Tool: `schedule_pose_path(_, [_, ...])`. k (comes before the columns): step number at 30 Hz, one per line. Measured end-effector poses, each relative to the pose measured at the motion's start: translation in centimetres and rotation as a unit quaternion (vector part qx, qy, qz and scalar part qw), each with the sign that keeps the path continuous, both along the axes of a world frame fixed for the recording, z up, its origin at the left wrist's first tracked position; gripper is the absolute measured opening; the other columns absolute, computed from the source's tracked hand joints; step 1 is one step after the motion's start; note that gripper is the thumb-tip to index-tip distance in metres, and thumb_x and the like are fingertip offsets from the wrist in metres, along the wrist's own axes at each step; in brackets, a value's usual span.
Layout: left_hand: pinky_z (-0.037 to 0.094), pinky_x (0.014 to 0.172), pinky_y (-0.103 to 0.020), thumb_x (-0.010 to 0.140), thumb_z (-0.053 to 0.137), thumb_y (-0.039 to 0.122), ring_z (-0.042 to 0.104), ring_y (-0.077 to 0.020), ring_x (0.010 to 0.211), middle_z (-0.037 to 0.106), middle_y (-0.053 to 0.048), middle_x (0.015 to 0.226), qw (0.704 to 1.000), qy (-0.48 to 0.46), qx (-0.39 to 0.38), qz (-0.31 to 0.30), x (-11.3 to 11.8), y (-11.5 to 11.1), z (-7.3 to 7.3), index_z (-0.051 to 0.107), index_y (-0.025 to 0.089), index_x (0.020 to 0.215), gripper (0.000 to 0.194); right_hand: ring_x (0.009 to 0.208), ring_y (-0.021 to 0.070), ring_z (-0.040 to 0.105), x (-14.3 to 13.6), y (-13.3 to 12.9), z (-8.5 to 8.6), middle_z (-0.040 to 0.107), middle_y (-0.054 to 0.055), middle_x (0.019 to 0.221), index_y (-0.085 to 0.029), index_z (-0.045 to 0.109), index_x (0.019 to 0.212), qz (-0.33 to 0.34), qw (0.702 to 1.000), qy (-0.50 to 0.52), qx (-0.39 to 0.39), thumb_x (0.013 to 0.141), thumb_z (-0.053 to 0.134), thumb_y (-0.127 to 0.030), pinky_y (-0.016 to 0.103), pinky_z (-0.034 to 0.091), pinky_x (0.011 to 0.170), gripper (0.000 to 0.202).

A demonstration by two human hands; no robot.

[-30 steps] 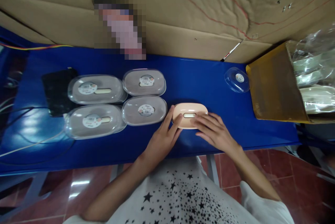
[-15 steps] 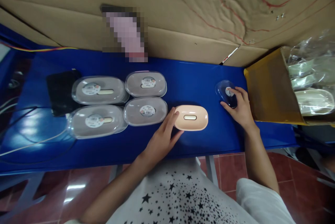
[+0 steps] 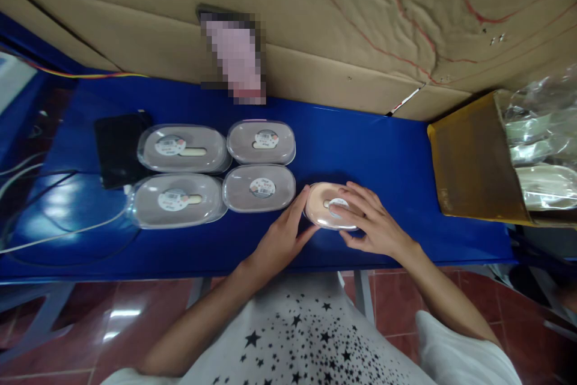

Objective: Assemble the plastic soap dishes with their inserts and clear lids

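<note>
A peach oval dish (image 3: pixel 316 197) sits on the blue table in front of me. My left hand (image 3: pixel 288 226) grips its left end between thumb and fingers. Over the dish lies a clear plastic lid (image 3: pixel 334 202) with a round label, gripped along its edges by my right hand (image 3: pixel 367 223). Whether the lid is seated all the way round cannot be told, since my fingers cover its right end. Just left of my left hand is a lidded grey oval dish (image 3: pixel 259 188), with another lidded grey dish (image 3: pixel 261 142) behind it.
Further left stand two more groups of lidded grey dishes (image 3: pixel 178 200). A black flat object (image 3: pixel 118 151) and white cables (image 3: pixel 81 230) lie beyond them. An open cardboard box (image 3: pixel 478 160) with bagged dishes stands at the right. Cardboard sheeting (image 3: pixel 324 6) rises behind the table.
My right hand has brought the clear lid leftward from beside the cardboard box onto the peach dish. My left hand keeps its grip on the dish's left end.
</note>
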State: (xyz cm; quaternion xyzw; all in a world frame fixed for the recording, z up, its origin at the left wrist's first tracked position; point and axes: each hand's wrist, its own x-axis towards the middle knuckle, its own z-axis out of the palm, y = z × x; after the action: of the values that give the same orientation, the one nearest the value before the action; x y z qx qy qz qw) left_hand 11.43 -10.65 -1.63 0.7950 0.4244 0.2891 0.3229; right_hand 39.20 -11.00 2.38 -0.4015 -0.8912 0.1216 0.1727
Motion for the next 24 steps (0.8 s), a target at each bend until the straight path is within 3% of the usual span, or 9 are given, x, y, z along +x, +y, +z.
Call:
schedule_pose_path(11, [0.054, 0.123, -0.048, 0.110, 0.063, 0.031, 0.051, -0.0316, 0.155, 0.045, -0.017, 0.172, 1.000, -0.011, 0.011, 0.006, -0.2, -0.1, 0.0, 0.004, 0.029, 0.177, 0.089, 0.154, 0.0386, 0.049, 0.2, 1.1, -0.8, 0.056, 0.005, 0.164, -0.044, 0.049, 0.161, 0.000, 1.000, -0.019, 0.003, 0.092, 0.073, -0.032, 0.064, 0.051, 0.118, 0.074])
schedule_pose_path(18, [0.054, 0.123, -0.046, 0.112, 0.058, 0.029, 0.048, -0.0299, 0.157, 0.042, -0.017, 0.174, 1.000, 0.011, 0.019, 0.003, 0.2, -0.3, 0.1, 0.003, 0.028, 0.177, 0.086, 0.156, 0.0385, 0.048, 1.0, 1.1, -2.4, 0.060, 0.007, 0.161, -0.042, 0.045, 0.166, 0.034, 0.997, -0.036, 0.065, 0.097, 0.076, -0.041, 0.063, 0.052, 0.118, 0.075])
schedule_pose_path(21, [0.058, 0.119, -0.043, 0.111, 0.056, 0.021, 0.050, -0.0276, 0.157, 0.044, -0.016, 0.173, 0.997, 0.005, 0.074, 0.019, -0.2, -0.9, 0.9, 0.011, 0.028, 0.177, 0.080, 0.160, 0.0366, 0.044, 1.7, 1.9, -2.6, 0.056, 0.004, 0.166, -0.044, 0.044, 0.166, 0.023, 0.996, -0.059, 0.056, 0.099, 0.076, -0.045, 0.063, 0.044, 0.126, 0.074])
schedule_pose_path(24, [0.061, 0.115, -0.039, 0.104, 0.066, 0.011, 0.058, -0.0263, 0.151, 0.049, -0.016, 0.169, 0.982, -0.004, 0.187, 0.037, -2.0, -1.5, 2.4, 0.023, 0.027, 0.174, 0.084, 0.162, 0.0366, 0.040, 2.0, 4.4, -2.2, 0.051, 0.006, 0.171, -0.043, 0.042, 0.167, -0.050, 0.994, -0.063, 0.069, 0.102, 0.072, -0.044, 0.067, 0.036, 0.129, 0.071])
